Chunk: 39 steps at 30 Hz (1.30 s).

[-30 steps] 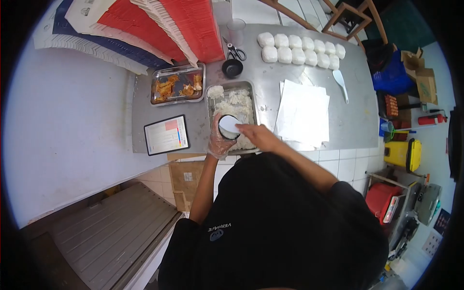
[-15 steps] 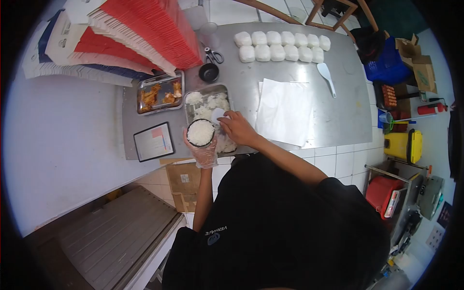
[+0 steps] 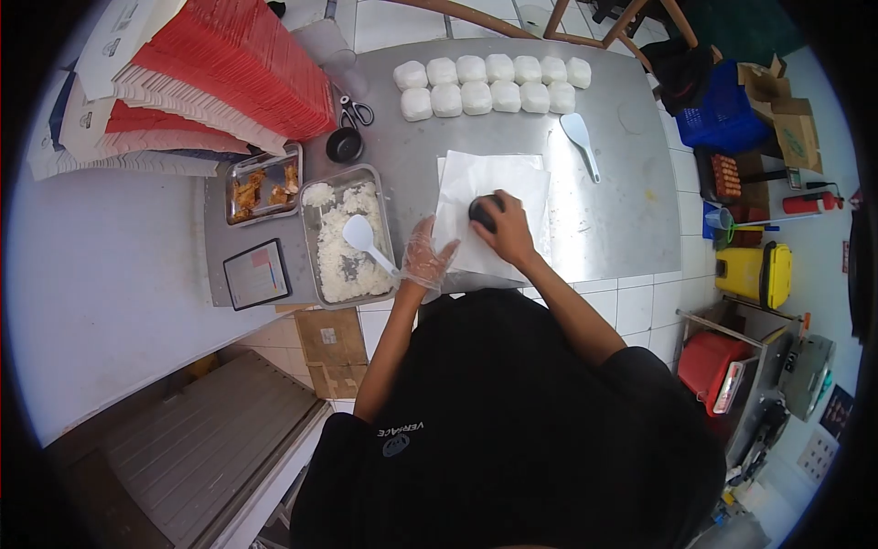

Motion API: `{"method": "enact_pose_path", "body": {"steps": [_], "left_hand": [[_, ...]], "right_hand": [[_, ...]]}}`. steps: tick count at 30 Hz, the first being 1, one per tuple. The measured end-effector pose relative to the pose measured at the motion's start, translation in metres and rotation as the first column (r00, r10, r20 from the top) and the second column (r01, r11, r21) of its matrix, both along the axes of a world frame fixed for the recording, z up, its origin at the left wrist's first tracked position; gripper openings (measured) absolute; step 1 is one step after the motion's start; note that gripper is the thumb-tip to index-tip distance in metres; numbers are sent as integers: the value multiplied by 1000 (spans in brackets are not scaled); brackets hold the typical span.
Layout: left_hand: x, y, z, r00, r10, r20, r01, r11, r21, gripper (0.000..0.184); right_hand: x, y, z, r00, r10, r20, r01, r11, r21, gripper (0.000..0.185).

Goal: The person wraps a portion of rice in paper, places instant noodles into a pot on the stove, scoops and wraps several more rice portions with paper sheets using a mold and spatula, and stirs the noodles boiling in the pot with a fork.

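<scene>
My right hand (image 3: 510,232), bare, grips a small black bowl (image 3: 483,213) turned upside down on a stack of white paper sheets (image 3: 512,174). Whatever lies under the bowl is hidden. In a clear plastic glove, my left hand (image 3: 427,256) rests at the left edge of the sheets with thumb and fingers apart, holding nothing. Beside it, a metal tray of white rice (image 3: 388,215) has a white rice paddle (image 3: 359,234) lying in it, handle toward my left wrist.
Two rows of white wrapped bundles (image 3: 475,97) line the far side of the metal table (image 3: 622,229). Around them are another paddle (image 3: 578,139), a second black bowl (image 3: 345,145), scissors (image 3: 355,113), a fried-food tray (image 3: 262,220), a tablet (image 3: 256,274) and stacked red cartons (image 3: 238,73).
The rice-filled bowl has passed from my left hand to my right and is now inverted on the paper. The paddle, earlier in my right hand, lies in the rice tray. Both hands moved right.
</scene>
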<state>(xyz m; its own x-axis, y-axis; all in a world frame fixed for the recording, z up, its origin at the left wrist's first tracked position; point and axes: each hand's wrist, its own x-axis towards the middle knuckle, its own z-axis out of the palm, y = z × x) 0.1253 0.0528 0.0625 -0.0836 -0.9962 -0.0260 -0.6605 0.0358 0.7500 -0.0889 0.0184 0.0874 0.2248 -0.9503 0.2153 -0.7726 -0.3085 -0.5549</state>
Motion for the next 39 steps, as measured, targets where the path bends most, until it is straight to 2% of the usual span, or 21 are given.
{"method": "enact_pose_path", "body": {"steps": [4, 6, 8, 9, 10, 12, 14, 16, 18, 19, 21, 22, 26, 28, 29, 30, 31, 32, 33, 36, 39], "left_hand": [[-7, -1, -48, 973, 70, 219, -79, 996, 31, 72], [-12, 3, -58, 957, 76, 280, -86, 996, 23, 68], [-14, -2, -58, 935, 83, 345, -91, 996, 6, 63], [-14, -4, -57, 947, 78, 312, -135, 977, 166, 57], [-16, -5, -57, 958, 79, 274, -168, 932, 322, 51], [-17, -6, -61, 970, 118, 211, -192, 907, 374, 49], [-22, -3, -55, 976, 154, 157, -208, 879, 428, 47], [-30, 4, -36, 927, 223, 302, -319, 893, 317, 49], [-33, 10, -41, 912, 264, 315, -353, 895, 271, 49], [-35, 13, -41, 894, 312, 323, -391, 893, 221, 49], [-33, 13, -40, 927, 269, 260, -354, 856, 377, 47], [-33, 10, -39, 953, 239, 187, -302, 798, 521, 46], [-37, 14, -32, 955, 248, 165, -295, 706, 644, 47], [-44, 18, -15, 961, -3, 276, -74, 960, 269, 49], [-45, 19, -12, 961, -3, 276, -75, 959, 272, 49], [-46, 20, -10, 943, -133, 304, 83, 982, 172, 53], [-47, 23, -9, 902, -260, 344, 249, 965, 75, 58], [-46, 26, -16, 900, -267, 344, 257, 964, 75, 58], [-46, 28, -23, 874, -310, 374, 332, 943, 5, 59], [-44, 25, -22, 820, -393, 417, 460, 885, -71, 52], [-43, 27, -23, 785, -454, 421, 542, 833, -113, 35]], "right_hand": [[1, 0, -20, 960, 137, -245, -116, 988, 99, 52], [-8, 1, -20, 965, 157, -212, -136, 985, 110, 54], [-19, -7, -5, 996, 85, -2, -85, 995, 61, 57], [-28, -11, 5, 995, 52, 88, -50, 999, -21, 64], [-36, -13, 16, 980, -106, 168, 90, 991, 100, 71], [-66, -27, 10, 824, -391, 411, 293, 914, 282, 77], [-112, -41, -23, 707, -507, 492, 227, 822, 522, 81], [-140, -46, -8, 568, -611, 551, 103, 717, 689, 80], [-141, -38, -6, 656, -696, 292, 551, 706, 445, 66], [-143, -31, -7, 653, -701, 287, 555, 701, 449, 66], [-144, -15, -8, 807, -563, 177, 547, 826, 133, 54], [-146, -8, -13, 804, -568, 178, 553, 823, 131, 54], [-144, 17, -15, 854, -517, 56, 492, 839, 230, 55], [-130, 26, 9, 827, -506, -245, 504, 860, -73, 63], [-119, 31, 20, 893, -400, -208, 412, 911, 16, 64], [-109, 35, 27, 942, -294, -160, 312, 945, 101, 66], [-101, 42, 2, 989, -111, -103, 121, 987, 105, 60], [-94, 46, -3, 990, 123, 64, -136, 948, 288, 58], [-86, 54, -7, 956, 277, -99, -243, 933, 265, 59], [-78, 64, -36, 870, 395, -296, -337, 914, 227, 53], [-88, 60, -42, 876, 418, -241, -372, 903, 214, 33]]}}
